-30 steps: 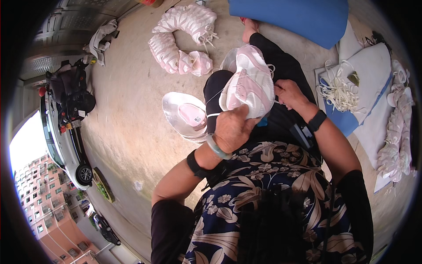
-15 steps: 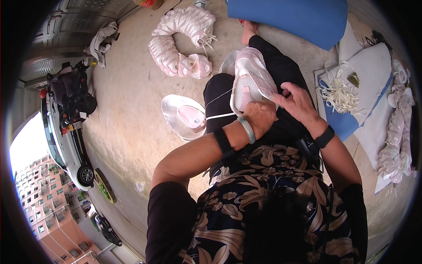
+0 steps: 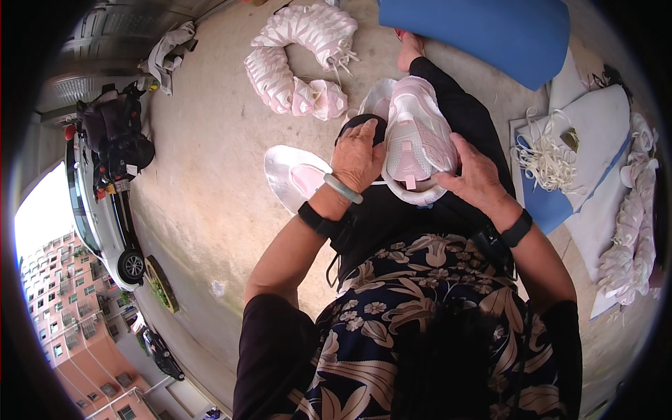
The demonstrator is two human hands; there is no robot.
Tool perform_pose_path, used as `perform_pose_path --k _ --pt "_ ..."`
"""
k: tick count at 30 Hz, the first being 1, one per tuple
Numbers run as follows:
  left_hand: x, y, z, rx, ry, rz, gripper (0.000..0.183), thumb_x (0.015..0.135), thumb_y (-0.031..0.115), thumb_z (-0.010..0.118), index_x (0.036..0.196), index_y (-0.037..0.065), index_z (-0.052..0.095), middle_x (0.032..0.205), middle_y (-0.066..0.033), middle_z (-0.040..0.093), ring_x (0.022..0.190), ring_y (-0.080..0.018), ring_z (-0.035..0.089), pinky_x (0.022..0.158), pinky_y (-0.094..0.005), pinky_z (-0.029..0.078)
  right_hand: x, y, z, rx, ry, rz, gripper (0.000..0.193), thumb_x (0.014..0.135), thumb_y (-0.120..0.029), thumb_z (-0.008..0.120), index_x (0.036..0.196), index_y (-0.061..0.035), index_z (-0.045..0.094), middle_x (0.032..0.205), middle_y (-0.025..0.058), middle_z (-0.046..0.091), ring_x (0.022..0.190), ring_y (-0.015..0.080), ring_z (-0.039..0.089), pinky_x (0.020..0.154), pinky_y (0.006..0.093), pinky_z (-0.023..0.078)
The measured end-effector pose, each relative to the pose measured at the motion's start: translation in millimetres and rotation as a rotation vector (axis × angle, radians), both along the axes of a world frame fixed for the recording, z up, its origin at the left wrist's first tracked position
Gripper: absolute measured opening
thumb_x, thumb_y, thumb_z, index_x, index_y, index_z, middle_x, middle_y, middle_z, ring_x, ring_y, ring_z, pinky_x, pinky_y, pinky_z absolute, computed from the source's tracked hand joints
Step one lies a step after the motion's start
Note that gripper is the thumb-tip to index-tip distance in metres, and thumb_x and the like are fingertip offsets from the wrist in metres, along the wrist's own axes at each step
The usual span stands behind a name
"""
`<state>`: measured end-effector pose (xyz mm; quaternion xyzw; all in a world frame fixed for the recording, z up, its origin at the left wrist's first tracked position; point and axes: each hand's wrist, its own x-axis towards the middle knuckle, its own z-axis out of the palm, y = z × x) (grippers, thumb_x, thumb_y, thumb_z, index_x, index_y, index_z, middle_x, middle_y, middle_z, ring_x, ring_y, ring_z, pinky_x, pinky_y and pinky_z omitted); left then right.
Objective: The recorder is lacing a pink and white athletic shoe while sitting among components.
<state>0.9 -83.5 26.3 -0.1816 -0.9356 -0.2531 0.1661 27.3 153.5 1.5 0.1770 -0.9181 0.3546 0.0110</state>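
Observation:
A pink and white sneaker upper (image 3: 420, 133) lies lengthwise on my lap, toe end away from me and heel opening toward me. My right hand (image 3: 476, 170) grips its right side near the heel, thumb over the edge. My left hand (image 3: 358, 157) lies over my dark-clad left knee, close beside the upper's left edge, fingers mostly stretched out; its thumb side is partly hidden. A bit of white lace shows between that hand and the heel. Another pale upper (image 3: 378, 98) is partly hidden behind the one on my lap.
On the floor at left sits a white and pink upper (image 3: 297, 178). Beyond it curves a row of stacked uppers (image 3: 297, 63). White laces (image 3: 549, 157) lie on sheets at right, near another stacked row (image 3: 630, 231). A blue board (image 3: 483, 35) stands ahead.
My left hand has moved left off the heel of the upper, and its fingers have straightened. The heel opening and tongue are now uncovered. My right hand stays at the right side.

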Motion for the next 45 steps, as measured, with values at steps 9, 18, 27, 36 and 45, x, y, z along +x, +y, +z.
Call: perform_pose_path --k 9,18,27,36,45 --pt "-7 -52 20 0.568 -0.809 -0.143 0.009 0.079 0.003 0.062 0.071 0.002 0.058 0.062 0.0055 0.050 0.060 -0.0027 0.043 0.054 -0.0207 0.038 5 -11 33 -0.093 -0.214 -0.024 0.070 0.062 -0.023 0.068 0.120 0.0028 0.038 0.108 0.0238 0.053 0.092 0.0351 0.057 0.079 0.0386 0.046" --pt "-64 -41 31 0.456 -0.511 -0.083 0.003 0.075 0.001 0.061 0.072 0.002 0.060 0.061 0.0043 0.053 0.059 -0.0028 0.046 0.054 -0.0190 0.040 -3 -36 69 0.226 0.078 0.399 0.068 0.061 -0.021 0.067 0.116 0.0098 0.041 0.090 0.0237 0.055 0.079 0.0329 0.058 0.073 0.0386 0.046" --pt "-130 -50 6 0.421 -0.877 -0.133 0.010 0.068 0.008 0.060 0.073 0.001 0.065 0.061 -0.0024 0.060 0.054 -0.0067 0.053 0.052 -0.0212 0.044 0 -39 75 0.236 0.097 0.450 0.068 0.061 -0.019 0.066 0.117 0.0089 0.039 0.094 0.0237 0.053 0.081 0.0333 0.057 0.075 0.0398 0.044" --pt "-99 -36 -32 0.488 -0.848 -0.017 0.034 0.085 0.033 0.054 0.084 0.000 0.062 0.062 -0.0048 0.058 0.053 -0.0105 0.051 0.050 -0.0224 0.042 18 -8 47 0.113 0.043 0.173 0.074 0.064 -0.023 0.065 0.123 0.0069 0.032 0.098 0.0220 0.051 0.080 0.0340 0.056 0.070 0.0397 0.046" --pt "13 -14 16 0.027 -0.566 -0.112 0.040 0.079 0.040 0.061 0.072 0.001 0.059 0.060 -0.0151 0.056 0.058 -0.0324 0.055 0.052 -0.0354 0.043 13 6 29 0.098 -0.032 0.161 0.067 0.070 -0.024 0.060 0.122 0.0091 0.032 0.090 0.0232 0.055 0.076 0.0345 0.059 0.067 0.0404 0.049"
